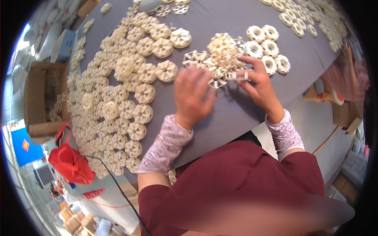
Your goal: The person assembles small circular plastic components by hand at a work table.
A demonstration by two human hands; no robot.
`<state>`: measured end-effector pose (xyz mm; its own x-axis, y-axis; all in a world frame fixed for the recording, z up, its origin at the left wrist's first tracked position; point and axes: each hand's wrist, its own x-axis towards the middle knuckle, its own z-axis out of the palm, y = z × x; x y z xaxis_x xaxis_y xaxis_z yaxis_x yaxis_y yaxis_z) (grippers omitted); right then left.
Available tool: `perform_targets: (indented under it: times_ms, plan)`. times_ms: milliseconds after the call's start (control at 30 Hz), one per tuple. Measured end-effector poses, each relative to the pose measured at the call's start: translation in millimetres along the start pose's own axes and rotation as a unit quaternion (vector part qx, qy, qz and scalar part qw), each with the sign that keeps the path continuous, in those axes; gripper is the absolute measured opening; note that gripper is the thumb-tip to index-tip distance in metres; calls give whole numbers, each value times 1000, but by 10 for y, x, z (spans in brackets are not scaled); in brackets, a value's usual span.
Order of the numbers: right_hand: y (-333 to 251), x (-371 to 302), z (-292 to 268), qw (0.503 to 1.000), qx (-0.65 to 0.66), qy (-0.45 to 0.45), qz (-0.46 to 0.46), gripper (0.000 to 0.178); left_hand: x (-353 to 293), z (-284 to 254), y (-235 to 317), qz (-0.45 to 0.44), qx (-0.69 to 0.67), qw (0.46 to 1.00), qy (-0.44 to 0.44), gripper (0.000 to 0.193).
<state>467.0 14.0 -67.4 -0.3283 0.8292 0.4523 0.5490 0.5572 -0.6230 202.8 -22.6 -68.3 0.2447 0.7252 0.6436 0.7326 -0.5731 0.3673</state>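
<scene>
My right hand [260, 84] pinches a small cream-white plastic wheel-shaped piece [238, 75] between thumb and fingers, seen edge-on. My left hand [193, 94] is beside it at the near edge of a heap, its fingers smeared by motion, so I cannot tell whether it holds anything. The heap of loose small cream parts [223, 47] lies just beyond both hands, with spoked pieces [195, 58] at its left side. Right of the heap sits a group of several cream rings [270, 47] with open centres.
Stacked spoked wheels [137, 131] cover the left of the grey-covered table [220, 114]. More rings [297, 19] lie at the far right. A cardboard box [33, 94] of small parts and a red bag [73, 163] are at the left. Another person's arm [350, 65] shows at right.
</scene>
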Motion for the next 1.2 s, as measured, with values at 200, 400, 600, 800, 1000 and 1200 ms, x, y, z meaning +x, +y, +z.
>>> perform_targets:
  times_ms: [200,400,600,800,1000,1200]
  plan:
    - [588,33,-588,895,366,148,207,24,128,497,266,70,-45,973,-215,40]
    - [1711,-556,-1186,906,166,201,334,36,628,905,98,63,37,993,-92,42]
    - [1450,-545,-861,931,91,166,311,37,779,1476,854,-13,-81,981,-174,59]
    - [980,-662,-599,958,131,72,245,34,265,808,734,-32,-32,968,-247,68]
    - [1212,-598,-879,954,-230,28,191,37,-330,148,675,-97,-74,978,-166,79]
    - [1051,-385,-1139,967,-145,3,208,50,-388,-41,613,-230,-155,949,-148,88]
